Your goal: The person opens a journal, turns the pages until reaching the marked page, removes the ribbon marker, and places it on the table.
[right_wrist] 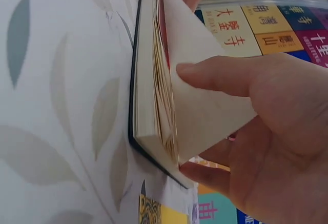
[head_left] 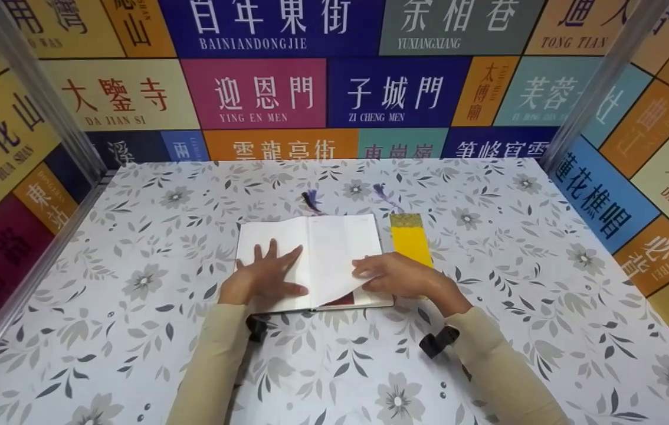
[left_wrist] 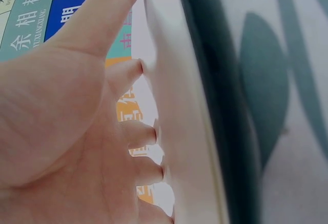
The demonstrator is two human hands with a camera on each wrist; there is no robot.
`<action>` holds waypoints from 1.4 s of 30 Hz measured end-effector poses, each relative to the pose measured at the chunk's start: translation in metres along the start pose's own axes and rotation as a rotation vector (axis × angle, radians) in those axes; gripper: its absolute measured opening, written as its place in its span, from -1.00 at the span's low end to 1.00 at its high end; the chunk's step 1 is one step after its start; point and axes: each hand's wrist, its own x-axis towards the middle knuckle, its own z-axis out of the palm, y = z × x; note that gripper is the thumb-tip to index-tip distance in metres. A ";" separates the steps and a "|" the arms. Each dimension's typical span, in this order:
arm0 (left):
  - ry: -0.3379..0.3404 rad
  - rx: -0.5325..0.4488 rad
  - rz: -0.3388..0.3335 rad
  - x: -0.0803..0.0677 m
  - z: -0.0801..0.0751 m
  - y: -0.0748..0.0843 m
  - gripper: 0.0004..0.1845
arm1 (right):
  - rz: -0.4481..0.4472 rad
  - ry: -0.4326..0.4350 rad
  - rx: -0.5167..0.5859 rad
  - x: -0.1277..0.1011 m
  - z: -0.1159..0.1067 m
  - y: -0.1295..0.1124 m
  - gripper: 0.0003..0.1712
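Observation:
An open notebook [head_left: 334, 242] with blank white pages lies flat on the flowered table [head_left: 134, 265]. My left hand [head_left: 264, 277] rests flat on the left page, fingers spread and straight [left_wrist: 143, 137]. At the lower corner of the right side, my right hand [head_left: 396, 274] pinches a page [right_wrist: 205, 106] between thumb and fingers and lifts it off the stack. A yellow bookmark [head_left: 410, 239] with a patterned top lies on the table just right of the notebook [right_wrist: 148, 106], beside my right hand.
Two dark tassels [head_left: 311, 200] lie on the table behind the notebook. Walls of coloured sign panels [head_left: 334, 88] close in the table at the back and both sides, with metal posts [head_left: 600, 82] at the corners.

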 end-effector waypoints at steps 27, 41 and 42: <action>-0.008 -0.023 0.018 0.002 -0.001 -0.003 0.05 | 0.276 0.346 0.933 0.016 -0.004 0.025 -0.39; -0.012 -0.025 0.013 0.001 -0.003 -0.002 0.06 | 0.392 0.442 0.905 0.022 0.003 0.029 -0.37; -0.010 -0.024 0.014 0.001 -0.004 -0.002 0.06 | 0.397 0.445 0.897 0.022 0.002 0.029 -0.37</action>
